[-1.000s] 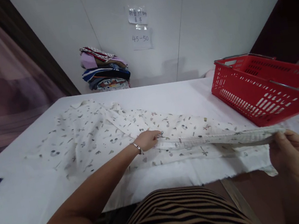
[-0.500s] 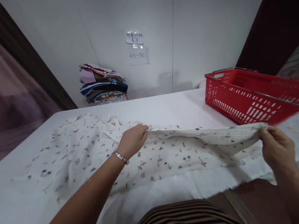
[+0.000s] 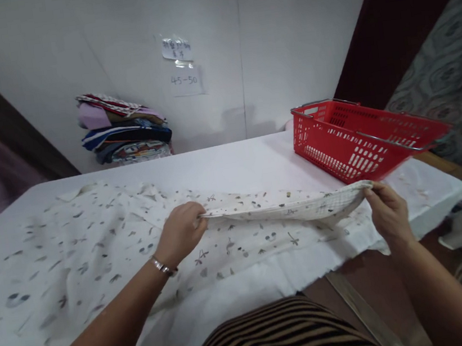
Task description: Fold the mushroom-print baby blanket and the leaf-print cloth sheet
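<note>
We have a white printed garment [image 3: 107, 234] spread across the white-covered surface [image 3: 230, 164], most of it lying flat to the left and middle, with its right-hand part lifted between our two hands. The lifted edge runs nearly level from one hand to the other, taut rather than sagging, which we judge is why the hands sit apart at about the same height: the pull between them keeps the cloth straight above the layer lying under it.

Our left hand [image 3: 181, 233] sits near the middle of the garment, knuckles up, fingers curled in and pinching the edge of the lifted fold; the forearm reaches in from the near left, a bracelet [image 3: 162, 266] at the wrist. Our right hand [image 3: 387, 210] is to the right, close to the surface's near right corner, thumb and fingers closed on the other end of the same edge, the forearm coming up from the near right.

A red basket [image 3: 339, 153] stands on the far right of the surface, just beyond the right hand and apart from the cloth. A stack of folded clothes [image 3: 123, 127] rests at the far left against the wall, under two paper notes [image 3: 180, 66]. Our striped top [image 3: 286, 336] shows at the near edge.
</note>
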The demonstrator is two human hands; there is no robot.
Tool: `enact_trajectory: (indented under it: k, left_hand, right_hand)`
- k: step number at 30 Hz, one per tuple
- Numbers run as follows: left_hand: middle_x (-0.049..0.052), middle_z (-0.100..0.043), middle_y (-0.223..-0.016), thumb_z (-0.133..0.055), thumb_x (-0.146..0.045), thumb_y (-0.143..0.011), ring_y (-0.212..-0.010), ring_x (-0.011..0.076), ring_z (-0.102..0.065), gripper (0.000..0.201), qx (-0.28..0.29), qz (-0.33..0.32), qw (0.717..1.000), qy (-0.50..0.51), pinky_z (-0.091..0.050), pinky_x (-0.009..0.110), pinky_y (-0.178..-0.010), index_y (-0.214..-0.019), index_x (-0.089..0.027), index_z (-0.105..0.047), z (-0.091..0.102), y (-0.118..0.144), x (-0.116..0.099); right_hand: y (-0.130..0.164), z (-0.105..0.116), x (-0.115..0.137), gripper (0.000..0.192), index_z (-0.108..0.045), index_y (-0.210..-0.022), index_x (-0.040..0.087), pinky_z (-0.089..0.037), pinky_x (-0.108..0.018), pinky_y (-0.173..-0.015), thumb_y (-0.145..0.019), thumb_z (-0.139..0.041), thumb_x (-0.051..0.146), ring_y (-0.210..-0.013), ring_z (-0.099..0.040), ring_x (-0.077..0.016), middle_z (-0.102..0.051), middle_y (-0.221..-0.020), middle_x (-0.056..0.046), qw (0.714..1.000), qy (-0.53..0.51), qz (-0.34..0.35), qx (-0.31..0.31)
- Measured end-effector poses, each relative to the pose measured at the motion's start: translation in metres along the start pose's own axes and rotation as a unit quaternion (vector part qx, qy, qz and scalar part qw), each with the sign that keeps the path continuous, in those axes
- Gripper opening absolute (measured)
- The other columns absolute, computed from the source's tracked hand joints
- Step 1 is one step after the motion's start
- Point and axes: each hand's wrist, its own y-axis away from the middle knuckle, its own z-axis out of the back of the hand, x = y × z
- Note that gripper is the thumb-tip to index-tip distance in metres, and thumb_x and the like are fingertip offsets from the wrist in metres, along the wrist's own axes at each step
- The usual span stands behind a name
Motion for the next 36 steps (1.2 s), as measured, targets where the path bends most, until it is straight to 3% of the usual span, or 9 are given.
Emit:
enact_trajectory:
  k: [2,3,7,12,19,24,28,33,36]
  left_hand:
    - [0.006,-0.061,-0.089,-0.043,-0.018,-0.078,-0.088,0.0205,-0.055,0.012,-0.021,-0.013,1.0,0.01,-0.044,0.034,-0.078,-0.083,-0.02,-0.054,-0.006,0.008,-0.008]
    - [0.006,-0.06,-0.087,-0.043,-0.017,-0.078,-0.085,0.0201,-0.055,0.011,-0.002,-0.044,0.999,0.013,-0.045,0.033,-0.075,-0.08,-0.02,-0.053,-0.011,0.014,-0.012]
    - [0.004,-0.058,-0.081,-0.039,-0.008,-0.077,-0.076,0.0172,-0.055,0.016,0.121,-0.166,0.979,0.018,-0.044,0.028,-0.063,-0.073,-0.019,-0.049,-0.034,0.041,-0.029]
    - [0.004,-0.056,-0.085,-0.041,-0.005,-0.076,-0.078,0.0166,-0.053,0.017,0.131,-0.152,0.979,0.028,-0.043,0.028,-0.067,-0.08,-0.019,-0.049,-0.05,0.057,-0.036]
    - [0.001,-0.053,-0.077,-0.039,-0.004,-0.074,-0.072,0.0157,-0.052,0.017,0.165,-0.135,0.976,0.044,-0.04,0.027,-0.063,-0.076,-0.02,-0.047,-0.054,0.058,-0.036]
    - [0.001,-0.053,-0.076,-0.041,-0.006,-0.071,-0.072,0.016,-0.053,0.015,0.206,-0.12,0.969,0.056,-0.039,0.027,-0.063,-0.073,-0.02,-0.045,-0.054,0.06,-0.037]
    - [0.001,-0.054,-0.077,-0.039,-0.007,-0.072,-0.074,0.0163,-0.053,0.015,0.213,-0.103,0.969,0.071,-0.039,0.026,-0.064,-0.073,-0.02,-0.046,-0.054,0.057,-0.035]
    - [0.0,-0.059,-0.085,-0.038,-0.023,-0.083,-0.072,0.0146,-0.055,0.017,0.256,0.002,0.959,0.124,-0.04,0.025,-0.064,-0.09,-0.022,-0.054,-0.046,0.04,-0.031]
    - [0.001,-0.061,-0.093,-0.044,-0.038,-0.083,-0.08,0.016,-0.057,0.025,0.305,0.015,0.935,0.18,-0.041,0.024,-0.069,-0.098,-0.024,-0.057,-0.039,0.026,-0.03]
  right_hand:
    - [-0.004,-0.004,-0.003,0.028,-0.063,-0.088,0.017,-0.041,-0.032,-0.076,-0.075,-0.059,0.041,-0.077,-0.052,-0.0151,-0.059,-0.082,-0.002,0.997,0.003,0.012,-0.076]
    - [-0.005,-0.006,-0.005,0.027,-0.063,-0.087,0.017,-0.04,-0.031,-0.075,-0.076,-0.058,0.041,-0.075,-0.051,-0.0141,-0.058,-0.08,-0.001,0.995,-0.002,0.007,-0.097]
    - [-0.008,-0.014,-0.022,0.027,-0.061,-0.084,0.017,-0.038,-0.026,-0.071,-0.073,-0.061,0.042,-0.071,-0.049,-0.0118,-0.057,-0.076,0.002,0.995,-0.065,-0.062,-0.051]
    - [0.001,-0.016,-0.038,0.026,-0.061,-0.085,0.019,-0.039,-0.025,-0.067,-0.072,-0.064,0.042,-0.069,-0.05,-0.0117,-0.059,-0.076,0.002,0.978,-0.17,-0.11,-0.04]
    - [0.01,-0.021,-0.034,0.02,-0.059,-0.083,0.021,-0.041,-0.025,-0.065,-0.072,-0.065,0.037,-0.067,-0.053,-0.0127,-0.063,-0.075,0.002,0.95,-0.272,-0.155,-0.006]
    - [0.01,-0.028,-0.029,0.02,-0.058,-0.082,0.02,-0.043,-0.027,-0.068,-0.072,-0.065,0.036,-0.069,-0.055,-0.0131,-0.063,-0.076,0.001,0.942,-0.299,-0.153,0.012]
    - [0.007,-0.034,-0.029,0.021,-0.056,-0.079,0.02,-0.043,-0.026,-0.069,-0.069,-0.067,0.034,-0.067,-0.054,-0.0116,-0.06,-0.073,0.004,0.939,-0.3,-0.166,-0.02]
    - [0.001,-0.037,-0.032,0.025,-0.055,-0.077,0.02,-0.043,-0.023,-0.068,-0.064,-0.071,0.033,-0.065,-0.052,-0.0091,-0.057,-0.072,0.006,0.93,-0.317,-0.18,-0.051]
    - [-0.006,-0.039,-0.032,0.027,-0.055,-0.077,0.019,-0.043,-0.023,-0.066,-0.063,-0.073,0.034,-0.064,-0.052,-0.0088,-0.057,-0.07,0.006,0.93,-0.32,-0.174,-0.053]
